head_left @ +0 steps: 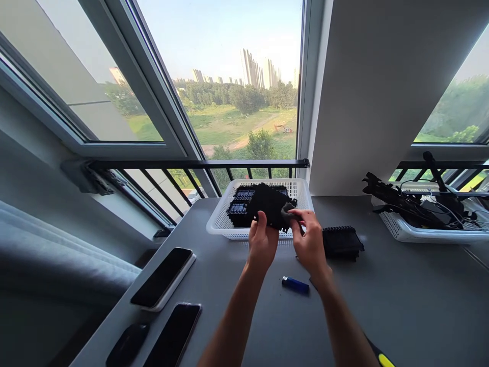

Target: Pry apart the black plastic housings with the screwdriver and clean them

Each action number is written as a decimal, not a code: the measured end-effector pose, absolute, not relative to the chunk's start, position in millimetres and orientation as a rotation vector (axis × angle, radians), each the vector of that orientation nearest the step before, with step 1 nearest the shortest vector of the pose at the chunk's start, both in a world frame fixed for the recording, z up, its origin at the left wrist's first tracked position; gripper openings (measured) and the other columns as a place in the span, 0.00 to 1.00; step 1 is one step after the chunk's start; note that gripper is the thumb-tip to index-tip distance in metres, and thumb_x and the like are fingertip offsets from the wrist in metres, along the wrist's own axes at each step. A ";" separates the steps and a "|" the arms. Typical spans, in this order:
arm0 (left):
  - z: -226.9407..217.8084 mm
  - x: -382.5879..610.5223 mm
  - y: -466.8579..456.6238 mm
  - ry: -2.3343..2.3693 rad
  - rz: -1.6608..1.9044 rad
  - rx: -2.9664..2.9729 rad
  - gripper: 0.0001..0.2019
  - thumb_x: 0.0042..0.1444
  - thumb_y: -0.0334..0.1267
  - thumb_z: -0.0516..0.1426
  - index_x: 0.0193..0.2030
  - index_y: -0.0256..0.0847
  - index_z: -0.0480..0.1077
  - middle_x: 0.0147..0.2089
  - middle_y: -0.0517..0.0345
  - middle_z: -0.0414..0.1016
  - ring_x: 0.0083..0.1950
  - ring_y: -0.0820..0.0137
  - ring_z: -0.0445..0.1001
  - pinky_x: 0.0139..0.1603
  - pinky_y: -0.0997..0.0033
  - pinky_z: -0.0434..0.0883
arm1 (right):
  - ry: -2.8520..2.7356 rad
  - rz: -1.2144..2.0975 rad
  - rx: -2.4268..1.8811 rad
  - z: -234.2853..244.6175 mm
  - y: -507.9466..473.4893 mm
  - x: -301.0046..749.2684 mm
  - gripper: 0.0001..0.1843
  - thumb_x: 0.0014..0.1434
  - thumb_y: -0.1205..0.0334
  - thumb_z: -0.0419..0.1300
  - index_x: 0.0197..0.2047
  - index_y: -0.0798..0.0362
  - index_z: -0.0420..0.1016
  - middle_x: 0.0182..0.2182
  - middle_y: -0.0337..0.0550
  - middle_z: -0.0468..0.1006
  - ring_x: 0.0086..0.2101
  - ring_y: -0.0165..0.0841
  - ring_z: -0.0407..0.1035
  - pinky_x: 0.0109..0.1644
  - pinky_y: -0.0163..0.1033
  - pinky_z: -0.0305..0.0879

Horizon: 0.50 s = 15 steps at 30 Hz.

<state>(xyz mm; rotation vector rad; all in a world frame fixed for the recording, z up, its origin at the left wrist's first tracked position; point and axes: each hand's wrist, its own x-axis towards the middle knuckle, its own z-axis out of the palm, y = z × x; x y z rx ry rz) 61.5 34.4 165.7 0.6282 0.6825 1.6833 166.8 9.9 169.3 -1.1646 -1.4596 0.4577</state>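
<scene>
My left hand [263, 244] grips a flat black plastic part [265, 201] with jagged, toothed edges, its thumb lying on the near edge. Against the right side of that part, my right hand [310, 239] pinches a dark grey, soft-looking wad like a cloth [288, 210]. Both hands are over the front rim of a white perforated basket [217, 224]. Inside the basket, similar black plastic parts [237, 210] are partly hidden behind the held one. Another black toothed part [343, 242] lies on the table just right of my right hand.
A blue lighter [295, 285] lies between my forearms. Two phones [162, 278] and a black mouse [128, 344] are at the left. At right, a second white basket [405, 229] holds black parts and cables. A railing [198, 164] and window stand behind the table.
</scene>
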 end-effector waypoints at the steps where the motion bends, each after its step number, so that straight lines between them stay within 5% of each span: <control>1: 164.4 62.0 34.0 0.716 1.683 0.621 0.18 0.47 0.55 0.64 0.29 0.40 0.71 0.26 0.60 0.74 0.40 0.68 0.76 0.41 0.73 0.72 | -1.393 0.509 -1.167 166.9 11.4 166.4 0.13 0.63 0.62 0.52 0.48 0.49 0.73 0.44 0.47 0.73 0.44 0.37 0.69 0.46 0.43 0.69; 4: 162.5 62.5 33.4 0.776 1.669 0.652 0.16 0.44 0.51 0.67 0.27 0.42 0.70 0.22 0.63 0.71 0.35 0.70 0.75 0.37 0.74 0.72 | -1.281 0.669 -1.145 162.0 13.9 165.1 0.14 0.62 0.57 0.54 0.47 0.51 0.73 0.41 0.46 0.75 0.40 0.36 0.70 0.39 0.39 0.70; 7: 165.3 60.0 32.6 0.804 1.652 0.756 0.14 0.43 0.44 0.68 0.34 0.42 0.73 0.31 0.60 0.77 0.42 0.67 0.76 0.44 0.71 0.72 | -1.224 0.718 -1.121 161.8 13.6 163.7 0.15 0.61 0.55 0.54 0.48 0.52 0.73 0.37 0.45 0.76 0.36 0.35 0.71 0.36 0.38 0.69; 12: 176.0 46.2 28.0 0.835 1.622 0.878 0.33 0.46 0.39 0.67 0.60 0.49 0.63 0.43 0.59 0.79 0.48 0.66 0.76 0.50 0.69 0.71 | -1.146 0.633 -1.133 162.5 14.9 170.6 0.14 0.62 0.56 0.53 0.47 0.53 0.71 0.43 0.49 0.74 0.40 0.36 0.71 0.38 0.39 0.69; 15: 182.0 37.2 24.9 0.832 1.526 1.002 0.36 0.49 0.39 0.65 0.64 0.48 0.57 0.41 0.57 0.79 0.45 0.65 0.78 0.50 0.67 0.72 | -1.161 0.515 -1.175 161.4 17.0 178.4 0.12 0.63 0.58 0.53 0.46 0.52 0.71 0.45 0.49 0.72 0.42 0.37 0.70 0.44 0.42 0.69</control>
